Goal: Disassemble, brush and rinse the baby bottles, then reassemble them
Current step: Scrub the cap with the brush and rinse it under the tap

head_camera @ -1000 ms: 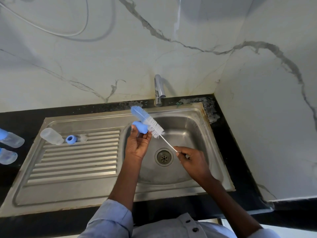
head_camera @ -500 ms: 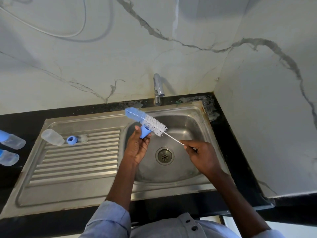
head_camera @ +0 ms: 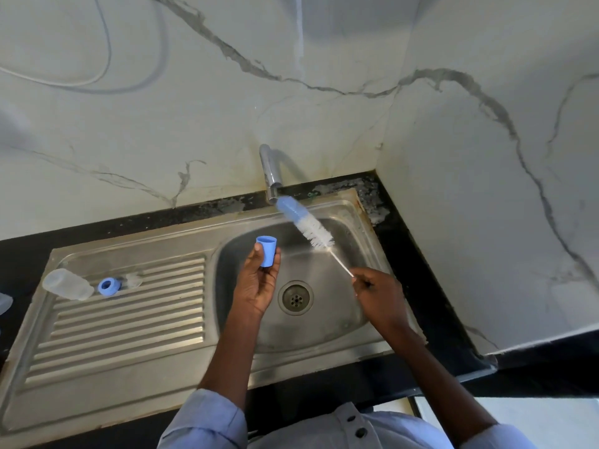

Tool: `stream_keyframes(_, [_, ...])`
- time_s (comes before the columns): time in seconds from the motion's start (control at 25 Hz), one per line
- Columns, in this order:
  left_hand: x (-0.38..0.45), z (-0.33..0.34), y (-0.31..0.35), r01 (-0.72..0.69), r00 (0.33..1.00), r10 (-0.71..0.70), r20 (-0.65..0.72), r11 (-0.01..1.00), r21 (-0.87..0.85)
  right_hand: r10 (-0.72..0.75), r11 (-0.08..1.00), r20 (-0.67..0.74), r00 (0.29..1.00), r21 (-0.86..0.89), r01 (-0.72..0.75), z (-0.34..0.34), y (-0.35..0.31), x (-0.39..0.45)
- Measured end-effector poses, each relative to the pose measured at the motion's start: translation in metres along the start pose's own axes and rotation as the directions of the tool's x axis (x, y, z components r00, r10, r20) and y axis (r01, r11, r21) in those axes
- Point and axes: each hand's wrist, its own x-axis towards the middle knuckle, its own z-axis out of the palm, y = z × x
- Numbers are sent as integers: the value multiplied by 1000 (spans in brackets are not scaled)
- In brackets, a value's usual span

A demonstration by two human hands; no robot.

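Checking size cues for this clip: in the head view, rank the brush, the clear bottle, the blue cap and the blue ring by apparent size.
1. Brush, longest by far.
2. Clear bottle.
3. Blue cap, held in the left hand, so nearer the camera; its rank against the bottle is unsure.
4. Blue ring.

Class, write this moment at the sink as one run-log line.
left hand: holds blue cap | right hand: holds bottle brush by wire handle, brush clear of cap | drainboard: bottle body, blue ring
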Motion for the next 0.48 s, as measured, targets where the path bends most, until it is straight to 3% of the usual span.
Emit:
stream_keyframes(0.12, [1, 12, -29, 142, 990, -141, -10, 988, 55, 168, 986, -159, 973, 36, -164, -24, 21, 12])
stream_keyframes(0.24, [-3, 28, -56, 270, 963, -266, -51, 922, 279, 176, 974, -303, 937, -83, -210, -40, 43, 31])
stream_keyframes(0.48, [-2, 54, -91, 309, 950, -302, -81, 863, 400, 179, 903, -235, 955, -346, -254, -42, 72, 60])
